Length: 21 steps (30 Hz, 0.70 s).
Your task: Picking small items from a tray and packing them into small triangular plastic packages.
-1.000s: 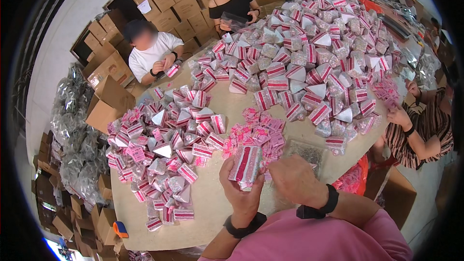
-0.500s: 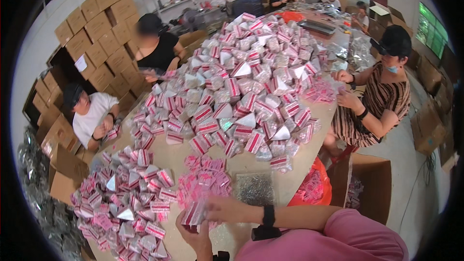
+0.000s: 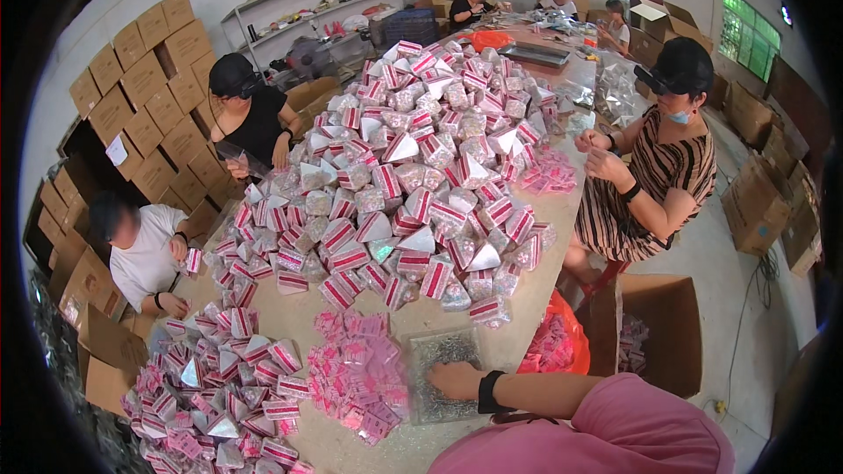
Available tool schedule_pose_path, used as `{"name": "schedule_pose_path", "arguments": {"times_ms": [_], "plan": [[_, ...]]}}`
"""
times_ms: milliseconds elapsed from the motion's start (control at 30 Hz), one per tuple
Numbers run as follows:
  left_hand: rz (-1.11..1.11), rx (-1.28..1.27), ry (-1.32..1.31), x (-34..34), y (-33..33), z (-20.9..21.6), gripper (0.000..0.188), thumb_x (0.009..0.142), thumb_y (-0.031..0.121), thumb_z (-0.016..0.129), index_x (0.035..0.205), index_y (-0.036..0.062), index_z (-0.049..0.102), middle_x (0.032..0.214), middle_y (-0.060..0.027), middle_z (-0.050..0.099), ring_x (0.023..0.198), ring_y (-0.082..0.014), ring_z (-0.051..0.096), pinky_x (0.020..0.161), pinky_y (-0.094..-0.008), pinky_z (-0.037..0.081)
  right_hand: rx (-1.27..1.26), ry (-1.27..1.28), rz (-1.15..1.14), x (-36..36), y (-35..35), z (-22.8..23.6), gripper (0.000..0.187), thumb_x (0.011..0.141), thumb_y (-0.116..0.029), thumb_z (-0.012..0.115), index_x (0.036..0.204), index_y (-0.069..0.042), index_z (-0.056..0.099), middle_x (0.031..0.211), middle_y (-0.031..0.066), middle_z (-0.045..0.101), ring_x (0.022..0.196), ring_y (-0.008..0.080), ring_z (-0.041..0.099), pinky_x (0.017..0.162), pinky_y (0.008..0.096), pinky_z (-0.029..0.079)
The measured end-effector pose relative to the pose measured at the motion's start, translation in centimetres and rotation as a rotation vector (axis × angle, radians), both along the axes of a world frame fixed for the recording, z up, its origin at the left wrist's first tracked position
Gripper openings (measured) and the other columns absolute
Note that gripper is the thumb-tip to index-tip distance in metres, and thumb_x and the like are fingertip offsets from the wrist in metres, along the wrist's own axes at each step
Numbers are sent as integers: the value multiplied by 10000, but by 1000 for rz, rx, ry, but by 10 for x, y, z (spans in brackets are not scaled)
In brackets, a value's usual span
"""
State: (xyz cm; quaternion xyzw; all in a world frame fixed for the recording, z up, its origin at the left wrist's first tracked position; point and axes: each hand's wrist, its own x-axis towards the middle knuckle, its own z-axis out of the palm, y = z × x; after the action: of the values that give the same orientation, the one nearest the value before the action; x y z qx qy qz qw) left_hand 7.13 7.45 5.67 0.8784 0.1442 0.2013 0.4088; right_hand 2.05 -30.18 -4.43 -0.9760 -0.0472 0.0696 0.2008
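Hands [image 3: 457, 379] on clear tray [image 3: 439, 351], pink packets [image 3: 356, 377] beside

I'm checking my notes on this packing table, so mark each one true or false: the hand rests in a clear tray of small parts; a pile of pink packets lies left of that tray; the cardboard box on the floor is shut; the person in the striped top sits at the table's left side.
1. The hand rests in the clear tray of small parts. True.
2. A pile of pink packets lies left of the tray. True.
3. The cardboard box on the floor is shut. False: it stands open.
4. The person in the striped top sits at the table's left side. False: at its right side.
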Motion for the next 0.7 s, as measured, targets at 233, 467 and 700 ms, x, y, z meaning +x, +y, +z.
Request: {"name": "schedule_pose_path", "arguments": {"times_ms": [233,467,700], "plan": [[-342,244,119,9,-3,-28,461,817,119,652,1203,-76,492,1240,-237,510,1153,-360,477,994,-429,367,39,-44,13,-1,4,-19,141,801,-69,516,910,-21,591,924,190,607,829,363,636,685,442,520],[-584,325,27,2,-35,-37,386,797,94,653,1138,-56,550,1145,-239,565,1080,-376,519,968,-425,385,190,-97,-88,-2,-12,4,128,824,-153,524,893,-62,583,874,184,581,804,362,602,666,460,489],[-665,237,79,-11,-43,-42,407,820,108,642,1178,-47,528,1171,-221,556,1105,-351,507,985,-406,374,151,-31,-63,4,-8,16,147,770,-73,548,903,-27,590,904,201,606,864,376,606,733,460,488]]}}
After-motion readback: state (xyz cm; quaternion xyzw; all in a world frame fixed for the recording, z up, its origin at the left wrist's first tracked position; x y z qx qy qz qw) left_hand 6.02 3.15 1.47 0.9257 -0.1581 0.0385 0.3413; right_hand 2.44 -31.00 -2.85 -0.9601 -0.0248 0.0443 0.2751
